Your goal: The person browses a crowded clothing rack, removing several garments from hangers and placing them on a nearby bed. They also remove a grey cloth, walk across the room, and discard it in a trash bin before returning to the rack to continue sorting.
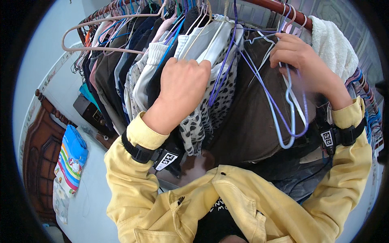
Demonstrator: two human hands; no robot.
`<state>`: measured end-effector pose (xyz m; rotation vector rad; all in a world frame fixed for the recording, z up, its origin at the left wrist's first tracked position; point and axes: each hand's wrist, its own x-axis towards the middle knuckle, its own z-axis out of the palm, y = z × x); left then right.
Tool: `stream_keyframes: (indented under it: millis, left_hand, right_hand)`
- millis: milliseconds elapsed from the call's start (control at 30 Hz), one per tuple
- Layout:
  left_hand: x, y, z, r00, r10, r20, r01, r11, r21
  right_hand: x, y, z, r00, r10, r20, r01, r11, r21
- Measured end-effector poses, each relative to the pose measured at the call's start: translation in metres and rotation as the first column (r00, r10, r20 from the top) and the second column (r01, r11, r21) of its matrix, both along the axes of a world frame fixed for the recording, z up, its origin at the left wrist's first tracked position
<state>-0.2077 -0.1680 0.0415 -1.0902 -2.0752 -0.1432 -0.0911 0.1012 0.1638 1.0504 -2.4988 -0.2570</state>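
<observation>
My left hand point(181, 87) is closed in a fist in front of the hanging clothes, and what it grips, if anything, is hidden behind the fingers. A pink clothes hanger point(103, 50) juts out to the left above it. Higher on the right, my right hand point(298, 56) is closed around several clothes hangers; a light blue hanger point(289, 101) and a purple hanger point(270, 106) dangle sideways below it. Behind them hangs a dark brown garment point(243, 109). White trousers point(202, 40) and a black-and-white spotted garment point(194, 129) hang close to my left hand.
A reddish-brown rail point(263, 6) curves overhead, crowded with clothes on the left. A white towel point(334, 42) drapes over its right end. On the left are a wooden headboard point(46, 162) and a bed point(95, 194) with a colourful package point(71, 158) on it.
</observation>
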Motion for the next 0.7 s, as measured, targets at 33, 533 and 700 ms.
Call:
stream_keyframes:
  millis: [33, 533, 700]
  left_hand:
    - [0.001, 0.002, 0.001, 1.0, 0.018, 0.023, -0.018, 1.0, -0.006]
    - [-0.018, -0.027, 0.002, 0.986, 0.133, -0.102, -0.132, 0.991, 0.02]
    - [-0.023, -0.02, -0.007, 0.97, 0.161, -0.183, -0.17, 0.985, -0.03]
  right_hand:
    - [0.002, 0.0, 0.004, 1.0, 0.004, 0.021, -0.003, 1.0, -0.03]
    - [0.026, 0.004, 0.048, 0.959, -0.023, 0.283, 0.056, 0.992, -0.112]
    - [0.034, 0.013, 0.056, 0.946, -0.088, 0.312, 0.131, 0.984, -0.12]
